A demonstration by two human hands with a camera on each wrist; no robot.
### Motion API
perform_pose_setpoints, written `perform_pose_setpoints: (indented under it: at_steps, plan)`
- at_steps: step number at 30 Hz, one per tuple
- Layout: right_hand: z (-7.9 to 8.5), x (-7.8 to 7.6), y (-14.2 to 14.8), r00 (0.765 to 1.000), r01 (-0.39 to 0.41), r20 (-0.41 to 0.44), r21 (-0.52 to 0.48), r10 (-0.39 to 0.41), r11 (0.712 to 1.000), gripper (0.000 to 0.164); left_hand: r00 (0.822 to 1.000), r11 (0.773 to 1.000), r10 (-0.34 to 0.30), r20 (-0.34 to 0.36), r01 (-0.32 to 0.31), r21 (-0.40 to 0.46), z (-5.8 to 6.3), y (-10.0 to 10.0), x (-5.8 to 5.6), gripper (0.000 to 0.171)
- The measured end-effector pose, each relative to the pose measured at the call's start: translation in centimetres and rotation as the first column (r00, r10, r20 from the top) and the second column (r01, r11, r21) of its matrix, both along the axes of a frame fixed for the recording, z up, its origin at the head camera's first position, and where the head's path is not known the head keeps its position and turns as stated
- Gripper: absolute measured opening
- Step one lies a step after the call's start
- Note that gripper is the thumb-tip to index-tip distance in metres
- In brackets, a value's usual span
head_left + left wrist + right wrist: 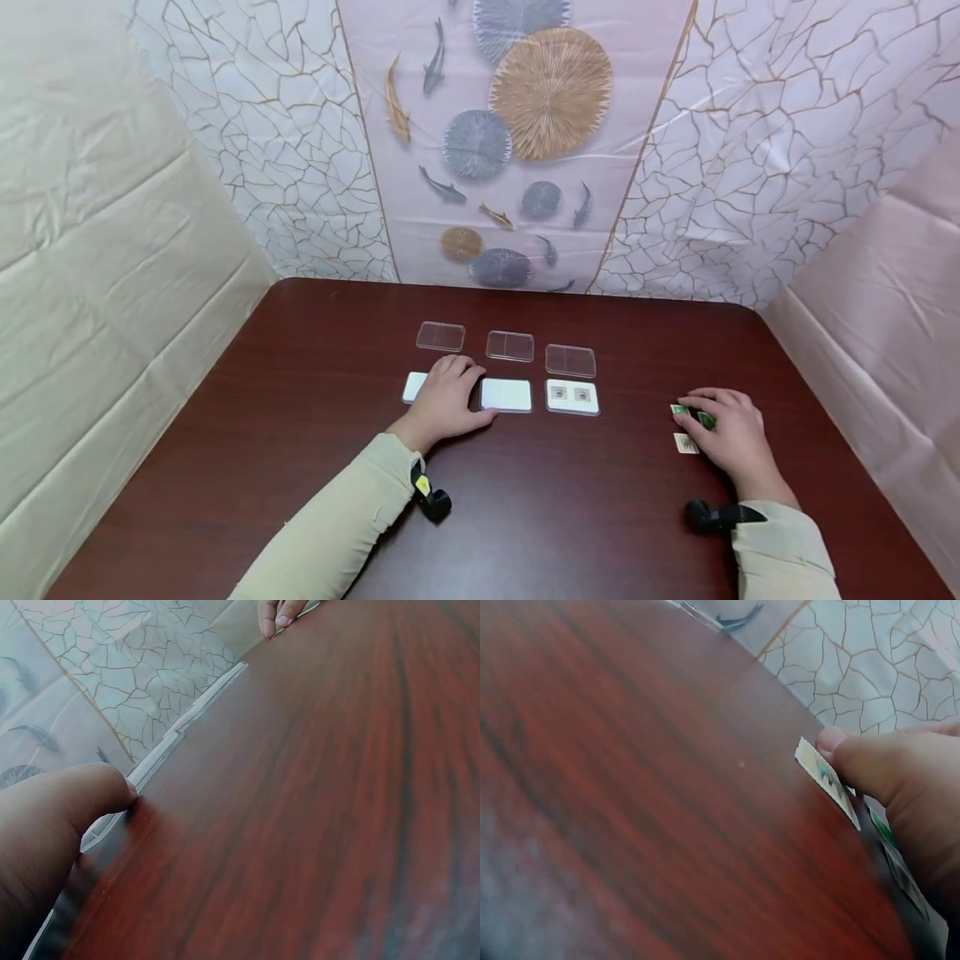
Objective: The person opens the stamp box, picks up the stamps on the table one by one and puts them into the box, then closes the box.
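My left hand [445, 402] rests over the left white card case [413, 387], hiding much of it. Its fingers are spread, and the thumb sits right at the front edge of the middle white card case [506, 395]. Over at the right, my right hand [729, 433] is bent over small stamps, thumb and fingertips at the edges of a green stamp [678, 409]. Another green stamp [707, 419] shows partly beneath this hand. Close to the thumb lies a beige stamp [686, 443]; a pale perforated stamp [826, 782] appears beside the thumb in the right wrist view.
Three clear plastic lids [440, 336] lie in a row behind the cases. The right white case [572, 397] carries two small stamps side by side. All of this is on a dark reddish wooden table [570, 517], with patterned cloth [480, 208] hanging behind.
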State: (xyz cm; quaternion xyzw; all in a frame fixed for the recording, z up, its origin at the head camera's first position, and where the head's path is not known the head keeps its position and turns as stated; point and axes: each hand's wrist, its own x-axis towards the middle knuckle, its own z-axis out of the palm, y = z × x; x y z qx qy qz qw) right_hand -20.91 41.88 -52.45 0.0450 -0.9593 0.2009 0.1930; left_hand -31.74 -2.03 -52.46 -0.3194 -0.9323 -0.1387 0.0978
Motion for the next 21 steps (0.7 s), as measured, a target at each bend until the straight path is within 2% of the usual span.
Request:
perform_pose_setpoints:
  at_steps: [5, 10, 13, 17, 21]
  plan:
    - [0.0, 0.3, -0.2, 0.999, 0.043, 0.020, 0.045, -0.044, 0.998, 0.022, 1.000, 0.999, -0.011, 0.007, 0.011, -0.034, 0.0, 0.3, -0.3, 0.070]
    - [0.2, 0.5, -0.3, 0.999, 0.044, 0.025, 0.073, -0.046, 0.996, 0.017, 1.000, 0.999, -0.014, 0.005, 0.014, -0.051, 0.1, 0.5, -0.1, 0.070]
    - [0.2, 0.3, -0.6, 0.999, 0.037, 0.009, 0.052, -0.037, 0.998, 0.017, 1.000, 0.998, -0.004, 0.006, 0.005, -0.055, 0.3, 0.3, 0.1, 0.069]
    - [-0.1, -0.3, -1.1, 0.997, 0.031, -0.064, -0.003, -0.031, 1.000, 0.018, 1.000, 0.999, -0.001, 0.009, 0.002, -0.053, 0.4, 0.1, 0.0, 0.067]
    - [0.0, -1.0, -1.9, 0.993, 0.009, -0.117, -0.097, -0.020, 0.995, 0.024, 1.000, 1.000, -0.005, 0.019, 0.006, -0.030, 0.4, 0.0, -0.1, 0.067]
